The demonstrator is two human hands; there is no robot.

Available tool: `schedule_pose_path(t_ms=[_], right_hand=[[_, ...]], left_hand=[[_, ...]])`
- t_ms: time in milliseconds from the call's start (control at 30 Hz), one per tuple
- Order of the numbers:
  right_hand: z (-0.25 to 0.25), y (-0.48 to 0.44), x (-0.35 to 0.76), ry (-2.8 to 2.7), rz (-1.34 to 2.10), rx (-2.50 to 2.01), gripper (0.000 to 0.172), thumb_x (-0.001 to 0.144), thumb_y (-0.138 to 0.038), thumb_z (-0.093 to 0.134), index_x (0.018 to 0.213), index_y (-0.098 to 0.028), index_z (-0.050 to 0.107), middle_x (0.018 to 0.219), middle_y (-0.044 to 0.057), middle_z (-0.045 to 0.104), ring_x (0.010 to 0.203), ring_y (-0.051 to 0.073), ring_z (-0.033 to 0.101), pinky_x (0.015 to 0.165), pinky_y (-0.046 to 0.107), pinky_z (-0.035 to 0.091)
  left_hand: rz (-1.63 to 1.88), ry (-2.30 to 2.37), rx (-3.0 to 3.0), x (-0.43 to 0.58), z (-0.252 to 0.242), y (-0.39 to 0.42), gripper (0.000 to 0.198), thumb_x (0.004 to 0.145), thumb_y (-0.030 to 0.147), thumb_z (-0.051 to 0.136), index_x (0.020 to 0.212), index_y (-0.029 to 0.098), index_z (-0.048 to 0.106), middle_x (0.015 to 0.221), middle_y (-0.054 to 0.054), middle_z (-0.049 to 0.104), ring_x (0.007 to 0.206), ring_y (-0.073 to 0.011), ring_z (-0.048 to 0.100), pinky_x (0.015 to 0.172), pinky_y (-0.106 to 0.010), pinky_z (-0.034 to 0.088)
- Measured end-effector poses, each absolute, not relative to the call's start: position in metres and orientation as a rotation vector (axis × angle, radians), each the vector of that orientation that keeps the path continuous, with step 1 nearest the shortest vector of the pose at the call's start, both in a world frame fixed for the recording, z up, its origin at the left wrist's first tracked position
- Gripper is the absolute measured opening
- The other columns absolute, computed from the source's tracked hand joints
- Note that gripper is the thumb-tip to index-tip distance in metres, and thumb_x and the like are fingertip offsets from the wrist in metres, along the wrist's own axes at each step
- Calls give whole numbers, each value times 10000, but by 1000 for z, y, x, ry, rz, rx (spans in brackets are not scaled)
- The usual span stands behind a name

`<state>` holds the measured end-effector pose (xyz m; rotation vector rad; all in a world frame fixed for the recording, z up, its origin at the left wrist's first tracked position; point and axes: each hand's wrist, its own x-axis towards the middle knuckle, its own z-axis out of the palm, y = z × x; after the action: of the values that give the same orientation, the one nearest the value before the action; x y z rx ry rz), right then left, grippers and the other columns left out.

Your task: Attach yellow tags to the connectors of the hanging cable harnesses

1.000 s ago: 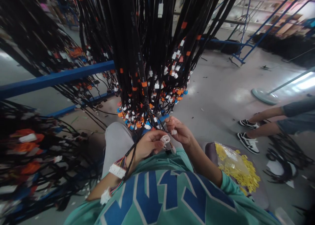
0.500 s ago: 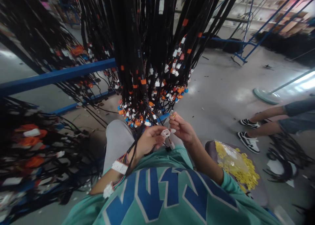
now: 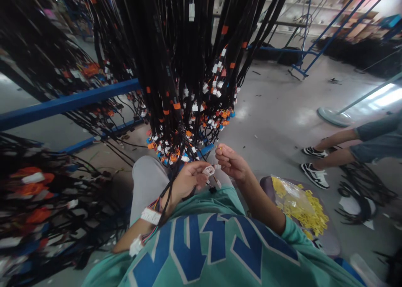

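Observation:
Between the thumb and fingers of my left hand (image 3: 190,180) is a white connector (image 3: 208,170), its open face turned up. Wires and smaller white plugs (image 3: 217,182) hang just beside it, over my lap. My right hand (image 3: 233,163) is raised to the right of the connector, thumb and forefinger pinched on a tiny yellow piece (image 3: 220,149) whose exact kind I cannot make out. Dark cables run across my left wrist, and a larger white connector (image 3: 150,216) with coloured wires lies along that forearm.
A thick hanging bundle of wire harnesses (image 3: 169,69) fills the space ahead. A blue rail (image 3: 69,105) crosses at left. Yellow plastic pieces (image 3: 309,213) and a clear bag lie on a stool (image 3: 329,241) at right. Another person's legs (image 3: 337,147) extend in from the right.
The view has shifted slightly to the right. Both hands keep nearly the same pose, with the connector in the left and the small yellow piece in the right.

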<state>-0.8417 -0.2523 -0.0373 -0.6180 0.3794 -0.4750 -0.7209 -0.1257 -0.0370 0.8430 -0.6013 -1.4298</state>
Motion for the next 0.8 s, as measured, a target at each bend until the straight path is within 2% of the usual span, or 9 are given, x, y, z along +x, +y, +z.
schedule_pose_path(t_ms=[233,333,567,800], right_hand=[[-35,-250,-843,395,-459,-624,281,648,-230,759,786,-171,522,625,-63,476,416,11,221,305,81,192],[-32,-249,-844,390,-447,-649,244,669,-242,737,763,-164,525,608,-63,457,417,11,223,310,81,194],[-24,-251,-852,430,-459,-749,152,620,-166,697,706,-147,574,637,-26,540,428,13,210,309,90,181],[-11,-236,-859,420,-450,-839,168,630,-235,729,709,-152,606,640,-26,554,413,10,173,310,128,153]], left_hand=[[-1427,-605,819,-720,-41,-127,478,482,362,852,819,115,620,572,20,592,334,-22,398,304,-139,242],[-1429,-605,804,-720,-41,-127,474,488,355,850,827,116,622,583,23,594,328,-18,400,305,-136,243],[-1400,-636,856,-721,-39,-127,491,481,393,847,813,109,624,556,37,565,335,-19,398,308,-140,271],[-1385,-689,910,-721,-40,-127,493,507,421,830,833,114,626,618,21,588,374,-13,403,320,-135,280]])
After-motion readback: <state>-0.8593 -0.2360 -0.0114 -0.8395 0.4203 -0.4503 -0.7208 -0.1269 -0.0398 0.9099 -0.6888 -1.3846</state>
